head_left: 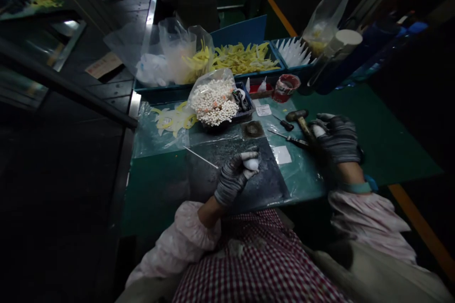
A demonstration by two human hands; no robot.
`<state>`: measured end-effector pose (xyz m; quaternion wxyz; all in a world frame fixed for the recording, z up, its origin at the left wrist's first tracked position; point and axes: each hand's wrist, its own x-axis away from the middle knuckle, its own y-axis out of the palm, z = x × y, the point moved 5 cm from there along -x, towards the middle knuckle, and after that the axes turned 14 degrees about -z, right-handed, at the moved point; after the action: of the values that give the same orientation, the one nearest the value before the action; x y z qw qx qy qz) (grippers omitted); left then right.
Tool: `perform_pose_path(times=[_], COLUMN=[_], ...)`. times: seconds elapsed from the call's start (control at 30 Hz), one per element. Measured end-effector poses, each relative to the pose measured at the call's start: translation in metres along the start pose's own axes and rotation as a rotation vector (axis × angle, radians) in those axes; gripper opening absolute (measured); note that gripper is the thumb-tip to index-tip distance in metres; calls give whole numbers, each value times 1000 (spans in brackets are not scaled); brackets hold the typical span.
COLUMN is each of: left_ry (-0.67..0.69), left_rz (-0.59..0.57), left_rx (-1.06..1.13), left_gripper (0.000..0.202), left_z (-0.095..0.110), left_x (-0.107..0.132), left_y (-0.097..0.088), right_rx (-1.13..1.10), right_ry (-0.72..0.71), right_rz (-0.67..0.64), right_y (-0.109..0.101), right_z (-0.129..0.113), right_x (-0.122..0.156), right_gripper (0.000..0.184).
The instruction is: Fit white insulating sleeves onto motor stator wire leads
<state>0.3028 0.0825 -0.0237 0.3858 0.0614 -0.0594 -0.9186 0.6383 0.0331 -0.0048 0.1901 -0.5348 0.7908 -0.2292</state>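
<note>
In a grey striped glove, my left hand (232, 177) is closed around a small white rounded piece (251, 164), held above the dark work mat (202, 180). My right hand (337, 139), gloved too, has curled fingers beside the handle of a hammer (297, 115). Something white shows at its fingertips; whether that is a held piece or part of the glove is unclear. A thin screwdriver (289, 138) lies just left of this hand. A white-tipped cotton swab (201, 157) rests on the mat left of my left hand.
Behind the mat stands a bag of cotton swabs (215, 102). Yellow curved pieces fill a blue bin (245, 75); white pointed pieces (293, 52) stand in another. A red-stained cup (285, 87), a short dark-handled tool (284, 124), a white square (282, 155) and bottles (334, 54) are nearby.
</note>
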Motion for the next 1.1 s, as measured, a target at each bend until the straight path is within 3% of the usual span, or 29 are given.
perform_pose_path(times=[0.17, 0.33, 0.4, 0.5, 0.67, 0.77, 0.9, 1.0, 1.1], left_ry=[-24, -55, -86, -135, -130, -87, -104, -154, -167], left_rz=[12, -7, -4, -8, -41, -55, -91, -177, -283], left_rx=[14, 37, 12, -7, -106, -188, -310, -160, -31], left_gripper=[32, 31, 31, 32, 32, 34, 34, 35, 37], left_z=[-3, -1, -1, -3, -12, -14, -14, -16, -14], left_x=[3, 4, 3, -1, -4, 0, 11, 18, 22], left_y=[-1, 0, 0, 3, 11, 15, 20, 26, 30], right_rx=[222, 160, 79, -18, 276, 478, 409, 328, 281], right_ry=[-120, -165, -225, -300, -312, -365, -492, -642, -660], right_rz=[60, 56, -37, -201, -137, -191, -384, -442, -495], right_y=[18, 18, 32, 70, 108, 111, 106, 103, 101], right_z=[-38, -58, -74, -102, -127, -129, -130, -136, -139], right_x=[14, 26, 39, 61, 66, 59, 58, 64, 66], right_gripper=[26, 16, 20, 35, 50, 57, 56, 52, 46])
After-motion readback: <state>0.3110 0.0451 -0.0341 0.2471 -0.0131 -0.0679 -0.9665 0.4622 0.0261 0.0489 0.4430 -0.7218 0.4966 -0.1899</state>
